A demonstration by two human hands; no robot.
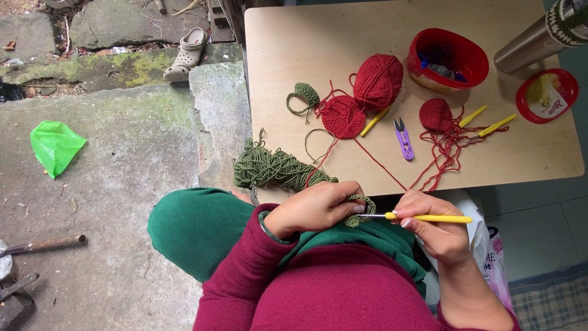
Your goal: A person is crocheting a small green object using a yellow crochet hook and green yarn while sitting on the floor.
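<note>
Pinched between the fingers of the left hand (315, 208), a small green crochet piece (358, 214) is kept taut over the lap so stitches stay reachable. A yellow-handled crochet hook (422, 217) is gripped pencil-like by the right hand (432, 230), tip at the piece. Green yarn (269, 168) is fed from the wooden table (533, 159).

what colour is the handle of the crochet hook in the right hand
Yellow. The crochet hook in the right hand has a yellow handle and a metal tip, seen in the head view.
</note>
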